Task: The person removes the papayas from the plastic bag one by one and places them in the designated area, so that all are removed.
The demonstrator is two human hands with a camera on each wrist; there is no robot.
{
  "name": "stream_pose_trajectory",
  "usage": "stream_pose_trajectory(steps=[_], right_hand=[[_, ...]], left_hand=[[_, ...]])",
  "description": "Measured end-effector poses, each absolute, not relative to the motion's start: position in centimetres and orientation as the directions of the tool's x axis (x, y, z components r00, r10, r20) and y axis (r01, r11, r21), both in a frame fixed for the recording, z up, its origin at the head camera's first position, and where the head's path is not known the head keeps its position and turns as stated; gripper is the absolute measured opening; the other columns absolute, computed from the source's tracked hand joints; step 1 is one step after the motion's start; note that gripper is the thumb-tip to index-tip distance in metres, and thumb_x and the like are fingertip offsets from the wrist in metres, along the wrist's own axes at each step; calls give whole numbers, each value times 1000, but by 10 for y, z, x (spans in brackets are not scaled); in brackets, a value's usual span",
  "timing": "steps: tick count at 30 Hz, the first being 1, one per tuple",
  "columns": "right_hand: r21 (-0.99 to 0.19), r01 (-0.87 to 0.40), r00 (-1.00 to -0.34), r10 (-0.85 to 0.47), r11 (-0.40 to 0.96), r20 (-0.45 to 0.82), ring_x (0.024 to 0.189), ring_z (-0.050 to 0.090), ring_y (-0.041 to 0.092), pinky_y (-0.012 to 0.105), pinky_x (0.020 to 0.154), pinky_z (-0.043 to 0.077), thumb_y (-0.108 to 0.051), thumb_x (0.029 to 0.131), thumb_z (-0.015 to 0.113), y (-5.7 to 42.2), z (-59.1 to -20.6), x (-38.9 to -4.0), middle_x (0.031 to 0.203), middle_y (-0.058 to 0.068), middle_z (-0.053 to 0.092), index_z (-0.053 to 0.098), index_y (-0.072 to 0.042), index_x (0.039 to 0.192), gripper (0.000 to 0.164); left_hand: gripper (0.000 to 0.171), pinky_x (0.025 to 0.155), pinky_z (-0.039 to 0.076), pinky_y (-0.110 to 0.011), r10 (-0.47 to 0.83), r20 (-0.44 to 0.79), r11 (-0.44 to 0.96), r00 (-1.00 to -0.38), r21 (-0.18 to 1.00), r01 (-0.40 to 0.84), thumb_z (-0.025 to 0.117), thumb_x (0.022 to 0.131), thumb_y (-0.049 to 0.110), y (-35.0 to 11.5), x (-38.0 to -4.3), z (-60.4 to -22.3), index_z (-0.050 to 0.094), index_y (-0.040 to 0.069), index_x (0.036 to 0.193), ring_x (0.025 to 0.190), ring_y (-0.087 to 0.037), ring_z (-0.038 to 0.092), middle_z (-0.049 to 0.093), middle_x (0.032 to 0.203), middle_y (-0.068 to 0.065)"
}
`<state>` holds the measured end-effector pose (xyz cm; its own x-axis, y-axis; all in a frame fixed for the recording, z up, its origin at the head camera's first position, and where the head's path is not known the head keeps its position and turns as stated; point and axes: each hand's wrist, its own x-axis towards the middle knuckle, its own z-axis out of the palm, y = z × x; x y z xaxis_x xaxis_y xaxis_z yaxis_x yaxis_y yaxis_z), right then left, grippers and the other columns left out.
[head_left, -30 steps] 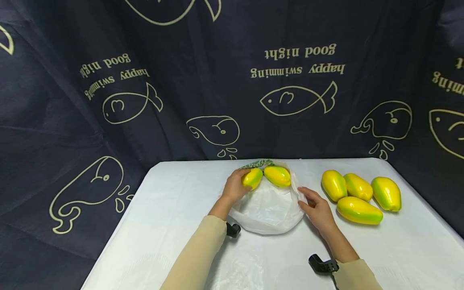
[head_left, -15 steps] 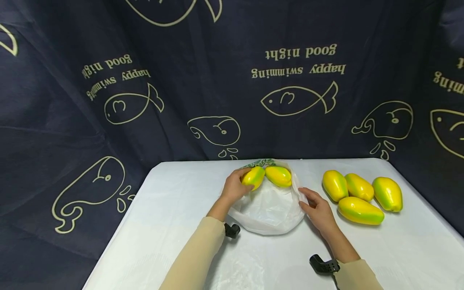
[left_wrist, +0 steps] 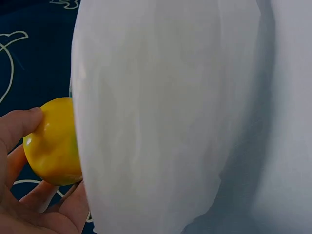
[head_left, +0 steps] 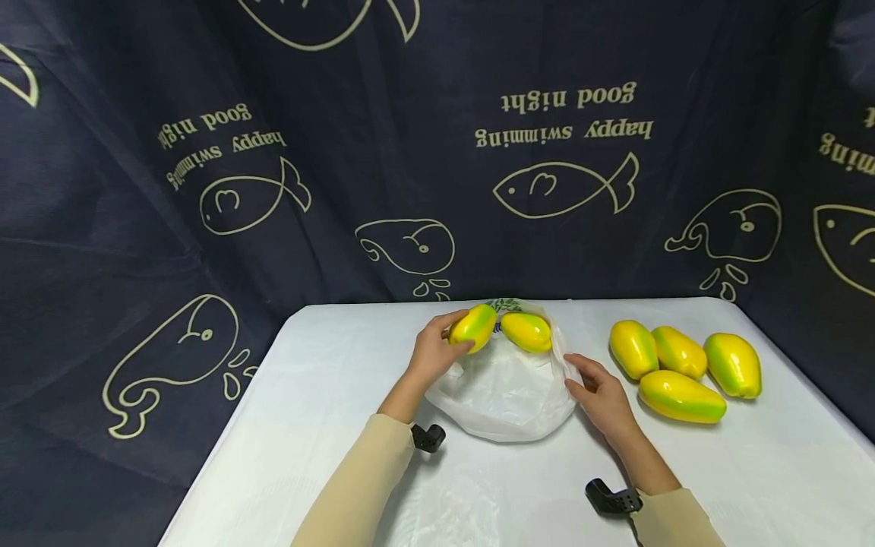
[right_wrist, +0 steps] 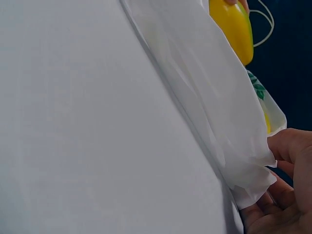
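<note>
My left hand (head_left: 434, 351) grips a glossy yellow-green papaya (head_left: 475, 328) at the left rim of a white plastic bag (head_left: 507, 410). The left wrist view shows the thumb and fingers around this papaya (left_wrist: 53, 141), partly hidden by the bag's side. Inside the bag's wide mouth, near the back, lies a second papaya (head_left: 526, 332). At the bag's right rim my right hand (head_left: 603, 401) holds the plastic between thumb and fingers. From the right wrist, the bag's edge (right_wrist: 256, 185) shows crumpled at that hand (right_wrist: 287, 185).
Several more papayas (head_left: 678, 396) lie grouped on the white table (head_left: 328, 380), right of my right hand. Behind the table hangs a dark blue curtain (head_left: 383, 137) with fish and whale outlines.
My left hand has lifted its papaya up and slightly left, to the bag's rim. The right hand has stayed at the bag's right edge.
</note>
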<state>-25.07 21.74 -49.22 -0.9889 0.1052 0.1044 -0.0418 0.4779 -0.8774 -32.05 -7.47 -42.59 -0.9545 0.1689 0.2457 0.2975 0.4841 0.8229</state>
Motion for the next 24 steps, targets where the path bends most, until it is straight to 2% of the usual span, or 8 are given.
stream_pose_trajectory(steps=[16, 24], right_hand=[[-877, -45, -991, 91, 478, 101, 144, 39, 39, 56, 113, 40, -13, 99, 59, 218, -491, -250, 154, 18, 43, 50, -9, 146, 48], [-869, -48, -989, 95, 493, 109, 144, 40, 38, 54, 113, 40, -13, 99, 59, 218, -493, -251, 154, 18, 44, 51, -9, 145, 47]], left_hand=[[53, 115, 41, -46, -1, 222, 368, -975, 906, 207, 67, 93, 17, -102, -318, -416, 55, 23, 144, 137, -27, 48, 53, 149, -5], [55, 105, 47, -44, -81, 184, 321, -979, 935, 149, 62, 90, 11, -117, -319, -415, 56, 25, 143, 129, -29, 51, 51, 151, -4]])
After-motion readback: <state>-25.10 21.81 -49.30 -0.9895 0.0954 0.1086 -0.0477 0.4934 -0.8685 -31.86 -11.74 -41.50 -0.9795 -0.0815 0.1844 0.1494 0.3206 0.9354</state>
